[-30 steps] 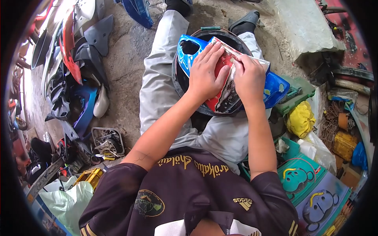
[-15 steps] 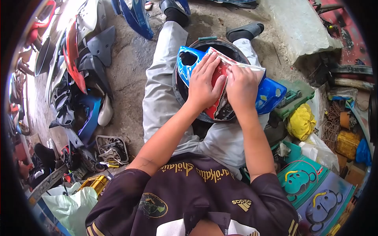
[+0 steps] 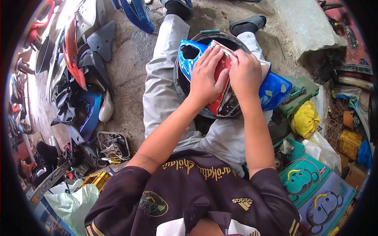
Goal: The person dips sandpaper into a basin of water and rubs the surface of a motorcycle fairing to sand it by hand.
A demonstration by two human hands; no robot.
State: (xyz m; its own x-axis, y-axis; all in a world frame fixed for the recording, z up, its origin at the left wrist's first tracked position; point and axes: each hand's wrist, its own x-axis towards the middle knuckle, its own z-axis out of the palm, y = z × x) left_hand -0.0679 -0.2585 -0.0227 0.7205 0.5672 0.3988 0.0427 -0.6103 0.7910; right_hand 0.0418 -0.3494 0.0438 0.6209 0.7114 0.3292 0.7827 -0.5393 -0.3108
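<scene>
A motorcycle-style plastic body panel (image 3: 223, 103), blue at both ends with red, white and dark worn patches between, rests across a round black tub (image 3: 178, 87) between my legs. My left hand (image 3: 206, 78) lies flat on the panel's red part, fingers stretched forward and thumb apart. Beside it, my right hand (image 3: 245, 75) presses on the panel near its white upper edge with fingers curled under. Whatever those fingers might hold is hidden beneath them.
Loose fairing pieces (image 3: 73, 59) are heaped at the left. At the right sit a green case (image 3: 301, 94), a yellow bundle (image 3: 305, 120) and a teal tool case (image 3: 299, 181). A concrete block (image 3: 303, 27) stands ahead on the right. Someone in dark clothing (image 3: 45, 157) is at far left.
My right hand has slid forward and slightly right over the panel. My left hand stays flat at about the same spot on it. The whole view has shifted a little.
</scene>
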